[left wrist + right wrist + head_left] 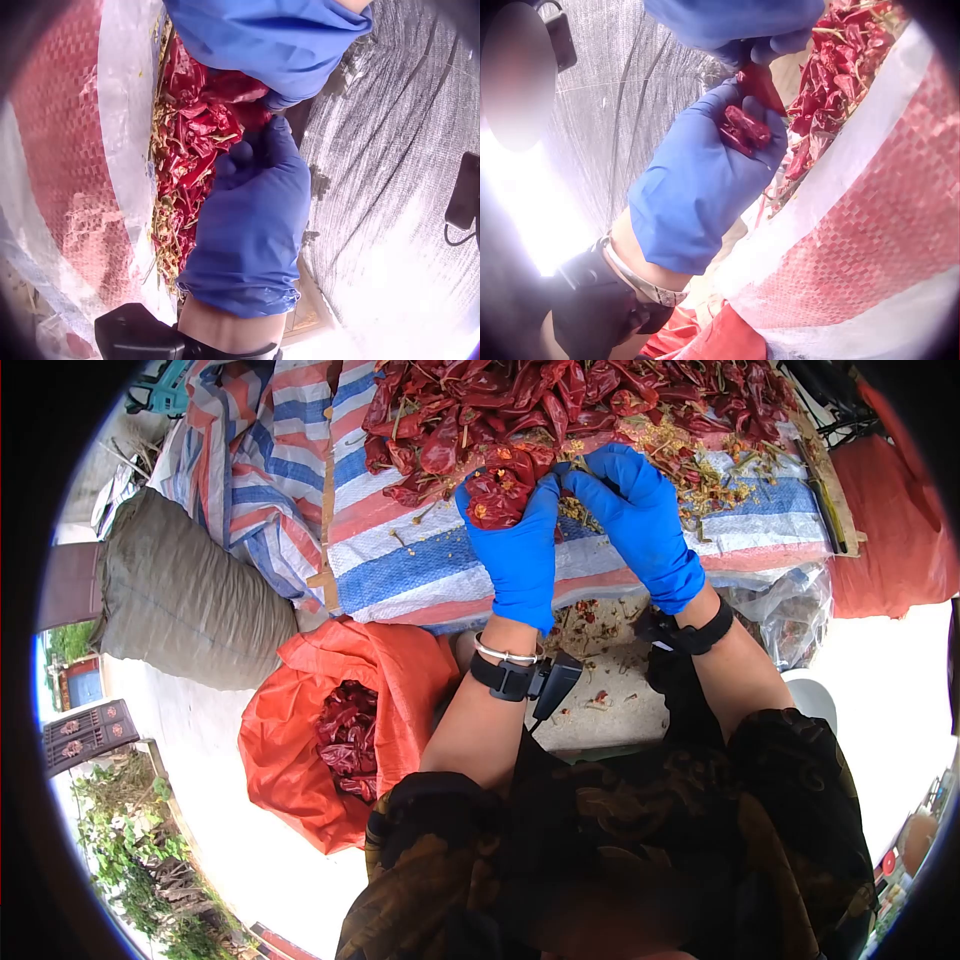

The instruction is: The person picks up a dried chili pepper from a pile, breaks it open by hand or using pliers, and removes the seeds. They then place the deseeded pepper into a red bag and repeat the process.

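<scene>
Both hands wear blue gloves and meet at the front edge of a heap of dried red chilies (540, 410). In the palm of my left hand (512, 560) lie several chilies (492, 503), cupped by its curled fingers. One chili (763, 91) stretches between the two hands in the right wrist view. At its end, the thumb and fingers of my right hand (640, 525) pinch it. The left wrist view shows the right hand (251, 217) from the side, its fingertips right at the red chili (249, 117). The pinched end is mostly hidden by the fingers.
Striped woven sheeting (400, 575) lies under the heap, strewn with stems and yellow seeds (715, 490). An orange bag (275, 730) holding chilies (348, 745) stands open at the lower left. A full grey-green sack (190, 595) is behind it. A red bag (890, 525) sits far right.
</scene>
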Demonstrator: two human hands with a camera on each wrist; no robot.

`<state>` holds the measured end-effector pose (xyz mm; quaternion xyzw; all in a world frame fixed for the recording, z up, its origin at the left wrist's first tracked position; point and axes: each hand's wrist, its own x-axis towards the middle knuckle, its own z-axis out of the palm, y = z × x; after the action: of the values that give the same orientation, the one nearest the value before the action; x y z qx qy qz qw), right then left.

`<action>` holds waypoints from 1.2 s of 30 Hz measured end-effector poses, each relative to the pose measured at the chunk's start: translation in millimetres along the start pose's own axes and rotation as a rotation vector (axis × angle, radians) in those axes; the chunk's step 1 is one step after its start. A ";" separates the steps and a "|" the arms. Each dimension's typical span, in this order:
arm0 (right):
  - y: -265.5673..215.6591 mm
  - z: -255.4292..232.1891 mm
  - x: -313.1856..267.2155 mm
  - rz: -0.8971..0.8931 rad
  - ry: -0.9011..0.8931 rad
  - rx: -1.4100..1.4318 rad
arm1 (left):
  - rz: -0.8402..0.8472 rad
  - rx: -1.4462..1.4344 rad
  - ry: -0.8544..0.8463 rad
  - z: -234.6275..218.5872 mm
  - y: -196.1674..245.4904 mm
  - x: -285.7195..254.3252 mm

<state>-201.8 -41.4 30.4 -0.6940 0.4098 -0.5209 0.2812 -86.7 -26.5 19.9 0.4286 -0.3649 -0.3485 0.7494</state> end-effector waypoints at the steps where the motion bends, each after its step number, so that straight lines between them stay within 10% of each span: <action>1: 0.2 1.0 -0.2 0.000 0.001 -0.001 | 0.000 -0.001 -0.001 -0.5 4.5 -0.4; 3: -0.4 3.6 0.7 0.086 0.088 0.188 | -0.362 -0.100 -0.165 -3.0 14.9 -1.3; 7: -7.2 1.9 2.0 0.077 0.097 0.197 | -0.240 0.020 -0.287 -12.6 -1.6 -4.2; 13: -3.5 -10.2 5.7 0.627 -0.105 0.646 | -0.393 -0.123 -0.277 -10.3 1.2 -6.4; 15: 1.2 -5.8 1.5 0.815 -0.021 1.218 | -0.507 -0.308 -0.185 -7.8 4.8 -6.3; 21: 9.8 -5.7 -3.4 0.818 -0.093 1.438 | -0.587 -0.346 -0.214 -8.4 -1.0 -4.4; 31: 19.3 -39.9 22.0 0.537 0.345 0.972 | -0.515 -0.207 -0.164 -14.3 -1.0 0.4; 36: 38.7 -95.4 40.7 0.338 0.381 -0.037 | -0.672 -0.748 -0.155 -21.6 -0.3 7.7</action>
<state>-298.5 -92.5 47.4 -0.5101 0.5750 -0.5802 0.2694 -64.7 -24.7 13.7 0.1975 -0.1119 -0.7079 0.6688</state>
